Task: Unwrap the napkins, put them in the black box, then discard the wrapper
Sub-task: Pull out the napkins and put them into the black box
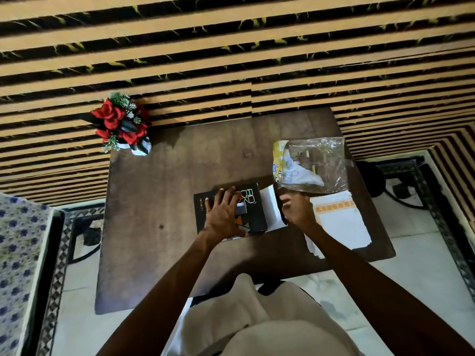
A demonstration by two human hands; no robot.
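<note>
The black box lies at the middle of the brown table, its printed black top to the left and a white inside showing on its right. My left hand is spread over the box top with the thumb at its front edge. My right hand curls its fingers on the box's dark right wall. A stack of white napkins with an orange band rests on the table just right of that hand. The clear plastic wrapper, with a yellow label, lies open behind the napkins.
A vase of red artificial roses stands at the table's far left corner. A striped wall runs behind the table. A flower-print cloth is at the left, and black ironwork furniture at the right.
</note>
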